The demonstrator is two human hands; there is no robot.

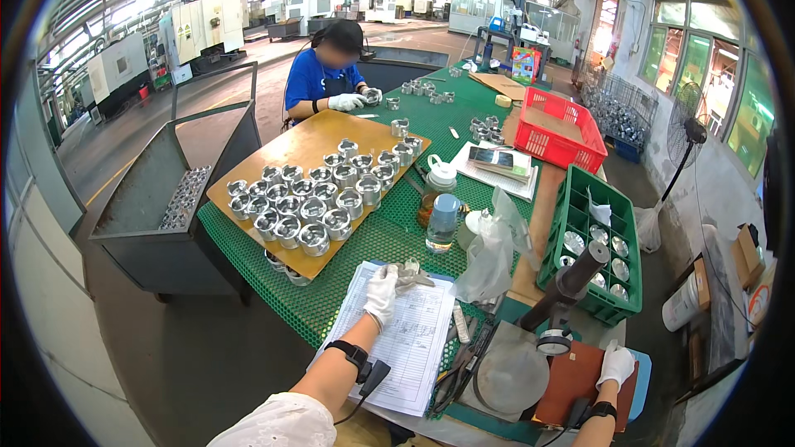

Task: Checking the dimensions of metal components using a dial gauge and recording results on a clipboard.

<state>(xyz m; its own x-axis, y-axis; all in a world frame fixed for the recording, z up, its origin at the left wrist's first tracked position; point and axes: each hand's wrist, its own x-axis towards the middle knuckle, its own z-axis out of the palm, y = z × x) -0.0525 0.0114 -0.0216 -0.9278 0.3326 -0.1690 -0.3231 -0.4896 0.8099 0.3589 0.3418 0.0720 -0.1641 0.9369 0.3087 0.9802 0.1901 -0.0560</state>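
Note:
My left hand (382, 296), in a white glove, is closed at the top of a blue clipboard (443, 278), its fingers at the crumpled-looking silver-grey clip (411, 276). Printed sheets (396, 348) with a filled-in table lie on the board. Far to the right, my right hand (615, 366), also gloved, grips the far edge of a reddish-brown folder (580, 385); its fingertips are small in view. Between my hands stands a dial gauge (553, 342) on a thick dark column (571, 285), above a round metal plate (512, 371).
Several metal pistons (315, 209) stand on a yellow board (348, 136) at the left. A co-worker (327, 74) handles a piston across the table. Bottles (443, 223), a plastic bag (489, 261), a red crate (559, 128) and a green divided crate (596, 240) line the right side.

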